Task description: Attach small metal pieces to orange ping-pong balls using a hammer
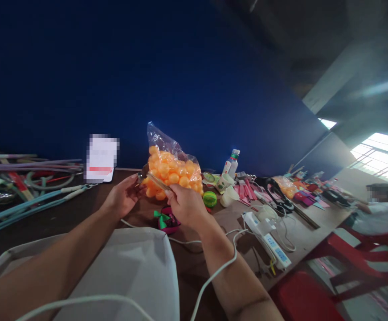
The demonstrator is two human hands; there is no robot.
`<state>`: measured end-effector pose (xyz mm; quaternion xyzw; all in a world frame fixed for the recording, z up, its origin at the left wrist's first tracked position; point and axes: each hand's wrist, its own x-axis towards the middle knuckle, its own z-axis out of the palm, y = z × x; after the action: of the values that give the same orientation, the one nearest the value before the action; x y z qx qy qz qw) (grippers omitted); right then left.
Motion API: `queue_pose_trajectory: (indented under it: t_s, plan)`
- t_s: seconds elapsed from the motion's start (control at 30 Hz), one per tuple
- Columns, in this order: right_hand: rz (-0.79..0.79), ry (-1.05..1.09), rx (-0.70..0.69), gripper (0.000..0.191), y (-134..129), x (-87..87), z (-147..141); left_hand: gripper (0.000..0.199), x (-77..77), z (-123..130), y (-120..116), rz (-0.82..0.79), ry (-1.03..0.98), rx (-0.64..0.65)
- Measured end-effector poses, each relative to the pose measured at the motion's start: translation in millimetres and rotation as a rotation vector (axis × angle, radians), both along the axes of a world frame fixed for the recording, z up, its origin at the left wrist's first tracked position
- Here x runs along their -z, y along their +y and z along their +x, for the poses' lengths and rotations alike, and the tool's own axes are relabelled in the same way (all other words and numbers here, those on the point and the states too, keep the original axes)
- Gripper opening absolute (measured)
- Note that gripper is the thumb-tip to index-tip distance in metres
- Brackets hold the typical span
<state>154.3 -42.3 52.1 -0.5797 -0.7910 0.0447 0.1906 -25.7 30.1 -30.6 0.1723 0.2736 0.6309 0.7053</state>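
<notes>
In front of a clear plastic bag of orange balls (172, 171), both of my hands are raised over the table. My left hand (124, 197) is closed in a pinch, with a small dark, shiny thing (140, 177) at its fingertips, too small to name. Gripped in my right hand (187, 206) is a thin, light-coloured stick (159, 182), its tip pointing toward the left fingers. Below the hands lies a dark pink pouch-like item (170, 222) with a green ribbon (161, 219). A green striped ball (210, 199) sits right of the right hand.
A white bin-like box (140, 263) stands close before me, and a white cable (218, 267) crosses my right forearm. Rightward are a power strip (274, 245), a bottle (231, 164), red stools (357, 258) and a person (381, 217). Hoops and rods (30, 167) lie left, near a phone (100, 158).
</notes>
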Motion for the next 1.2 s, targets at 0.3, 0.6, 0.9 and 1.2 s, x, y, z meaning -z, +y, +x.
queue_pose_trajectory:
  t_s: [0.3, 0.6, 0.9, 1.2]
  plan:
    - [-0.024, 0.005, -0.004, 0.025, -2.0, -2.3, 0.6, 0.007, 0.1, -0.5, -0.1, 0.045, 0.015, 0.009]
    - [-0.032, 0.018, 0.002, 0.027, -2.2, -2.7, 0.9, 0.017, 1.4, 1.6, 2.1, 0.107, 0.039, -0.01]
    - [-0.004, 0.06, 0.025, 0.027, -1.5, -4.0, 1.5, 0.018, 4.7, 1.5, 4.6, 0.157, 0.032, -0.006]
    - [-0.019, 0.031, 0.016, 0.026, 0.2, -0.3, -0.2, 0.016, 7.9, 1.5, 6.3, 0.146, 0.05, -0.028]
